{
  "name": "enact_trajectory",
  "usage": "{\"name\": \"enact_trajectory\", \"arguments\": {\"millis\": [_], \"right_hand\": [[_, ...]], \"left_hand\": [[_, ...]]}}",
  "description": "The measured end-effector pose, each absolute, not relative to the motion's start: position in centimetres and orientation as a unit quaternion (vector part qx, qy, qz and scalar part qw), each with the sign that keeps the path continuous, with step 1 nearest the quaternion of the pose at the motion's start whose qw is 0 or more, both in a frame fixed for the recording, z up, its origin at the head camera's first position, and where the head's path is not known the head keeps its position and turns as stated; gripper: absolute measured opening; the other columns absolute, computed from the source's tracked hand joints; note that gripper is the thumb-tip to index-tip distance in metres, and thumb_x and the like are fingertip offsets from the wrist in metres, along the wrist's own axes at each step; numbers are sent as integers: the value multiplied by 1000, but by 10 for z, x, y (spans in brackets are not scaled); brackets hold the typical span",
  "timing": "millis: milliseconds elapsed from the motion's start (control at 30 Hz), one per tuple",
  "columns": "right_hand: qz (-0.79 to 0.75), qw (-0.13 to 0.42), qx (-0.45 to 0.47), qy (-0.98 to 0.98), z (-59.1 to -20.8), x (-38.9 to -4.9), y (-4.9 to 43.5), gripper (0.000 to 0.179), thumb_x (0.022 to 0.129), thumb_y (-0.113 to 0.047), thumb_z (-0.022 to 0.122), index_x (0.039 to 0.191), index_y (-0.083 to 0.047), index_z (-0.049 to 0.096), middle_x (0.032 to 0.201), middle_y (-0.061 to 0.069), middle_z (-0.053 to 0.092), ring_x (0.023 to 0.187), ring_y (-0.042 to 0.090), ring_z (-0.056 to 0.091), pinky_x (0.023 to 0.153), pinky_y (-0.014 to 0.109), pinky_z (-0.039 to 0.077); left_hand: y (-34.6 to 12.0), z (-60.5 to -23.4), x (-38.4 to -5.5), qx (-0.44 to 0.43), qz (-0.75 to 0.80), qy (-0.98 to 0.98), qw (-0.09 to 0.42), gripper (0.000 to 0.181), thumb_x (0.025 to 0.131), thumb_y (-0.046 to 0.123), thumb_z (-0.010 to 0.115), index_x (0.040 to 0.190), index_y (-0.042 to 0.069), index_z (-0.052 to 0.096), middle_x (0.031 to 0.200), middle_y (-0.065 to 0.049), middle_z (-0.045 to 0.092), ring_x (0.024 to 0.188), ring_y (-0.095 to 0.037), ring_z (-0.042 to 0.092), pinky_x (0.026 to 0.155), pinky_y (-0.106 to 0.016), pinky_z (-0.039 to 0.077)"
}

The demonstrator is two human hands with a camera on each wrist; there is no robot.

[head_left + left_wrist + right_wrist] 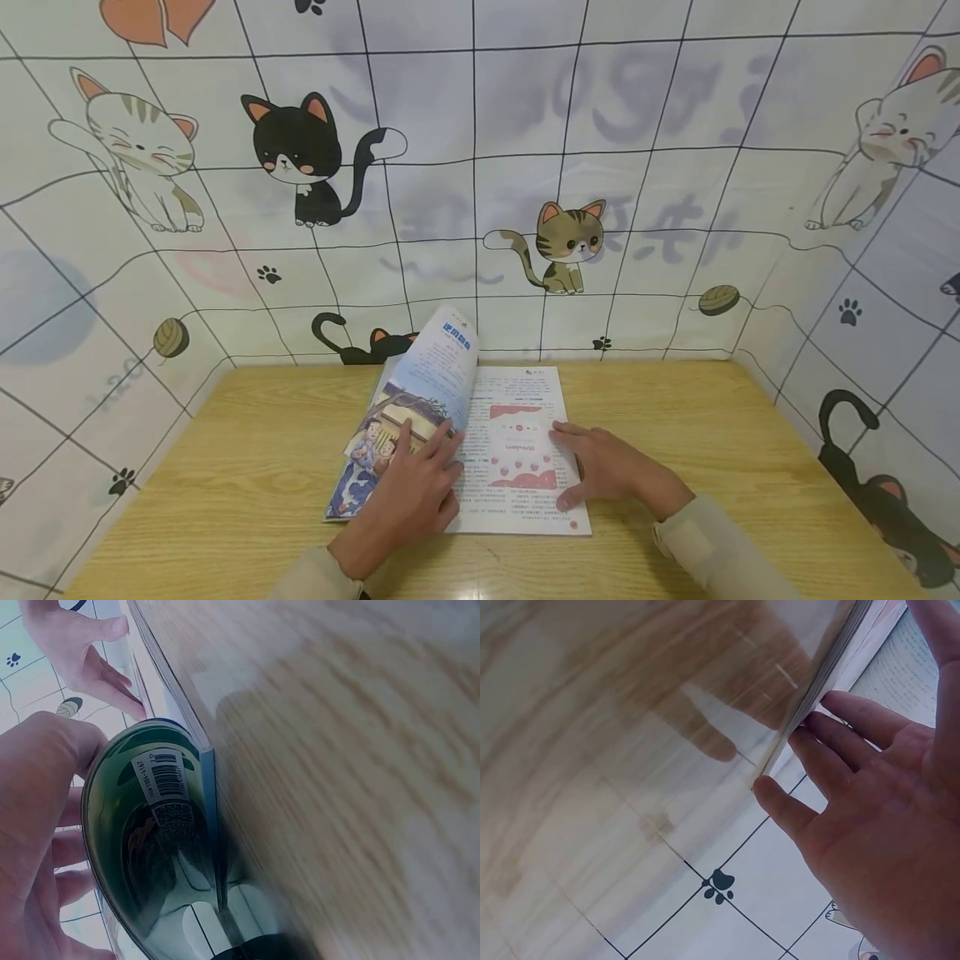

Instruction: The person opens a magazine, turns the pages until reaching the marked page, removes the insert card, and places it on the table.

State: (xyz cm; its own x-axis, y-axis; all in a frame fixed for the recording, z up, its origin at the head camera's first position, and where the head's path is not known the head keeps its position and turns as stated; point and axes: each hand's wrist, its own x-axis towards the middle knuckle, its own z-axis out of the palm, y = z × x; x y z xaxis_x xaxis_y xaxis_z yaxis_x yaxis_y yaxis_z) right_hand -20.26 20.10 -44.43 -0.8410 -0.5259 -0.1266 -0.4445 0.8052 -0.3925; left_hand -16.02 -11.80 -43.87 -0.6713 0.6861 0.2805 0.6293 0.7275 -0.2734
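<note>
A magazine (525,515) lies spread on the table, its left pages (442,375) arching up from the surface. My left hand (416,487) rests on those illustrated pages with its fingers spread. Beneath them, the left wrist view shows the curled back cover (139,742) with a barcode label (169,780). On the right page is a pink-and-white card (521,450) printed with strawberries. My right hand (611,467) is at the right edge of the magazine, thumb and fingers apart, fingertips (772,791) against the page edges.
The wooden table (675,400) extends to both sides of the magazine. A white gridded sheet (427,200) with cartoon cats hangs behind and at both sides, meeting the table's back edge.
</note>
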Motion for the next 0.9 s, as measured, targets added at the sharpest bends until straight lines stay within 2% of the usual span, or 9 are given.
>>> {"name": "enact_trajectory", "arguments": {"millis": [167,367,667,900], "right_hand": [[-174,114,-257,944,-444,-203,201,103,70,-58,83,148,-2,44,155,16,39,139,40,40,110,56,34],[-181,116,-252,943,-443,-203,201,103,70,-57,83,148,-2,44,156,15,39,139,41,39,110,56,34],[-189,120,-253,941,-444,-204,204,105,69,-59,83,148,-2,44,156,16,38,140,41,38,110,57,33],[-193,121,-253,940,-447,-205,203,104,69,-59,83,148,-3,45,156,14,38,140,41,38,110,57,33]], "left_hand": [[-117,-438,-160,-348,60,-920,167,26,84,31,63,102,16,75,141,-7,57,136,-32,45,95,-72,38],[-116,-436,-159,-337,68,-927,152,29,85,34,64,106,15,74,141,-7,57,136,-32,45,95,-71,38],[-116,-439,-159,-324,59,-935,134,28,86,33,63,104,14,73,139,-9,58,136,-32,46,95,-69,39],[-116,-442,-158,-313,32,-943,112,28,86,31,62,105,13,72,141,-10,57,135,-33,47,91,-66,44]]}}
